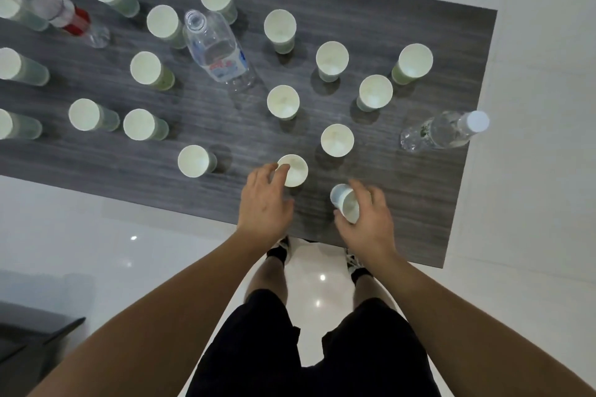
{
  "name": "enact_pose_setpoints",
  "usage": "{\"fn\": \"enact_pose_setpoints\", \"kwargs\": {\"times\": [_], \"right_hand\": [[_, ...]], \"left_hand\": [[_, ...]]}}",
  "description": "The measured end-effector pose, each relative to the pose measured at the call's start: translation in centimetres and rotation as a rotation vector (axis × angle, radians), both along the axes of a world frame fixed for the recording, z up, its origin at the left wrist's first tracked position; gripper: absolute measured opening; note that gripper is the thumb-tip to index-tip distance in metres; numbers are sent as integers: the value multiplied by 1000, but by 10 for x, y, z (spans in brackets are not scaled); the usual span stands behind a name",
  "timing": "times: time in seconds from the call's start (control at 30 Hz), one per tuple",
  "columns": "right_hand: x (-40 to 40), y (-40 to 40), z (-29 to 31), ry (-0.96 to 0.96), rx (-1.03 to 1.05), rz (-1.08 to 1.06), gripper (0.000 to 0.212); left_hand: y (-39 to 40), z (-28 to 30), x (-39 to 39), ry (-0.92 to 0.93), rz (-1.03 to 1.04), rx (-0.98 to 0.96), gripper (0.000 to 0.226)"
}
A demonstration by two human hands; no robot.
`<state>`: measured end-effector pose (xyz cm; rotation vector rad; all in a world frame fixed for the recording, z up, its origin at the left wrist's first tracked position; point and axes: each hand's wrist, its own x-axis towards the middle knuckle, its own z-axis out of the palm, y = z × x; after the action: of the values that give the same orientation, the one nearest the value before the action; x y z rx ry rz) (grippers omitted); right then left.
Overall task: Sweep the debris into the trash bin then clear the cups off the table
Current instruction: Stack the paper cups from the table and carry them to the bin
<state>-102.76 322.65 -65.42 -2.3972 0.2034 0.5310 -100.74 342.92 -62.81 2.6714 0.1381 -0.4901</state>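
Note:
Many white paper cups stand upright across a dark grey wood-grain table (403,177). My right hand (367,219) grips one cup (345,203) near the table's front edge, and that cup is tilted toward the left. My left hand (266,200) has its fingers curled on the left side of an upright cup (295,170); whether it grips the cup is unclear. Another cup (337,140) stands just beyond these two. No debris or trash bin shows in view.
An uncapped clear bottle (219,48) stands mid-table, a capped bottle (445,130) near the right edge, and red-labelled bottles (69,16) at the far left. White tiled floor surrounds the table. A dark chair (29,338) sits at lower left.

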Motion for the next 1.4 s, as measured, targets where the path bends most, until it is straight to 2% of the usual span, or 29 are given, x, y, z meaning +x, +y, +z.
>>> {"fn": "enact_pose_setpoints", "kwargs": {"times": [0.1, 0.17, 0.3, 0.4, 0.53, 0.67, 0.77, 0.9, 1.03, 1.13, 1.4], "right_hand": [[17, 26, 19, -185, 116, 36, 67], [33, 47, 25, -206, 141, 52, 68], [57, 81, 25, -169, 96, 171, 67], [61, 99, 10, -125, -85, 360, 67], [51, 113, -14, 73, -242, 485, 66], [44, 117, -24, 129, -238, 451, 65], [43, 113, -23, 161, -218, 395, 66], [48, 107, -10, 138, -156, 268, 67], [50, 97, 9, 85, -100, 175, 67], [57, 90, 21, 67, -50, 78, 68], [76, 70, 38, -176, -45, -183, 67]], "left_hand": [[6, 3, 5, -2, 35, -9, 58], [18, 4, 7, -9, 58, 5, 59], [55, 3, 10, -59, 117, 124, 62], [85, -1, 10, -56, 207, 247, 63], [119, -14, 5, -6, 277, 317, 73], [141, -31, 16, 126, 297, 249, 91], [146, -39, 24, 178, 282, 89, 84], [132, -31, 41, 83, 189, 82, 61], [94, -4, 83, -137, 96, -16, 63], [64, 12, 123, -222, 65, -69, 63], [33, -9, 166, -63, -87, 9, 60]]}}
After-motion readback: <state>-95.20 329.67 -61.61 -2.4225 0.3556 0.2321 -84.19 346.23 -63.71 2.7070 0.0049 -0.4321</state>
